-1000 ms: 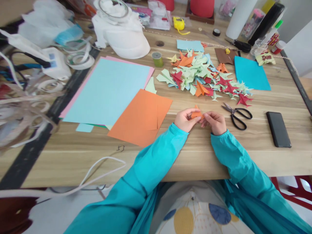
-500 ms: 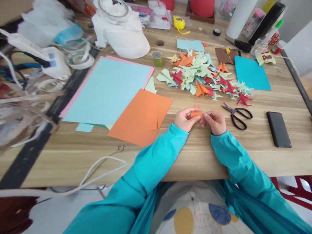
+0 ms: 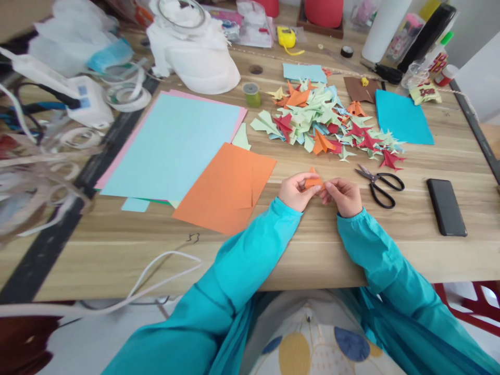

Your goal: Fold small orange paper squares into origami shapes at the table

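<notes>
Between my hands is a small folded piece of orange paper (image 3: 312, 182), its pointed tip sticking up and its lower part hidden by fingers. My left hand (image 3: 296, 191) pinches it from the left, thumb in front. At its right edge, my right hand (image 3: 344, 196) grips with thumb and forefinger closed. To the left lies an orange sheet (image 3: 219, 192) with a slit in it. Beyond my hands spreads a pile of folded paper figures (image 3: 312, 112) in green, orange, red and blue. Black-handled scissors (image 3: 378, 185) lie partly opened beside my right hand.
A phone (image 3: 446, 207) lies at the right. Large light blue paper (image 3: 167, 146) over pink covers the left side. Turquoise paper (image 3: 404, 117) is at the back right, a spool of green thread (image 3: 251, 95) behind the sheets. White cables (image 3: 164, 255) cross the front left edge.
</notes>
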`<state>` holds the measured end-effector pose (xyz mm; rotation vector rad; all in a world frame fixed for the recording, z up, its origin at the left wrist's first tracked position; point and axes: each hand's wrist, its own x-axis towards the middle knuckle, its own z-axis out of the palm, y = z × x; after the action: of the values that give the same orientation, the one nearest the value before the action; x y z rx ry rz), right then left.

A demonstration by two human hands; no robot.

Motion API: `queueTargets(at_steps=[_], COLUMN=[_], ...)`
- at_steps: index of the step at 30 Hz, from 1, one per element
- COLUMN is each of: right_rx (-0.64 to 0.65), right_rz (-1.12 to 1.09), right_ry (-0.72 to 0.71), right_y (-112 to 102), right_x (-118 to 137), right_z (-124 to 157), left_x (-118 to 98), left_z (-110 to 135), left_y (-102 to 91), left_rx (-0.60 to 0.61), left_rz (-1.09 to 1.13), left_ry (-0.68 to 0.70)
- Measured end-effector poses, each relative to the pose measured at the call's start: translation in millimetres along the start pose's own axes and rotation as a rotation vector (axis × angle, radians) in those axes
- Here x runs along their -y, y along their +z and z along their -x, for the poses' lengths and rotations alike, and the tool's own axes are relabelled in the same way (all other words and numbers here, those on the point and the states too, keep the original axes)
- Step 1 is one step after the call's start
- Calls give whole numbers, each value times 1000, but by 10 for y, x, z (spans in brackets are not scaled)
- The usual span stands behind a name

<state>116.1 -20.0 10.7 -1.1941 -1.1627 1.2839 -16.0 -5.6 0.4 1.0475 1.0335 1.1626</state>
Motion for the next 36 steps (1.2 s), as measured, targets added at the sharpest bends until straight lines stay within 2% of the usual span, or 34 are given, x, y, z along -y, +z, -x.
queueTargets(at_steps=[11,15,19,27,32,36], right_rx=[26,65,49,20,83,91], right_rz=[-26,-15,-22,-20,-17,-16], right_ry=[13,12,-2,5,55,33], right_y=[-2,0,-3,-2,-13,-11], right_x=[-42,-57,-70,-47,-46,-67], right_z=[-5,-6,-12,-8,-10,-6], left_x=[-20,-33,-34,14,-2,-5], left_z=[8,6,4,-11,1,4], left_y=[1,-2,-7,-25,-23,-19], left_rx=[-28,-28,-5,-54,-49,-49], left_rz=[-38,-19,-18,-170,-148,-135], left_ry=[54,39,30,173,166,141])
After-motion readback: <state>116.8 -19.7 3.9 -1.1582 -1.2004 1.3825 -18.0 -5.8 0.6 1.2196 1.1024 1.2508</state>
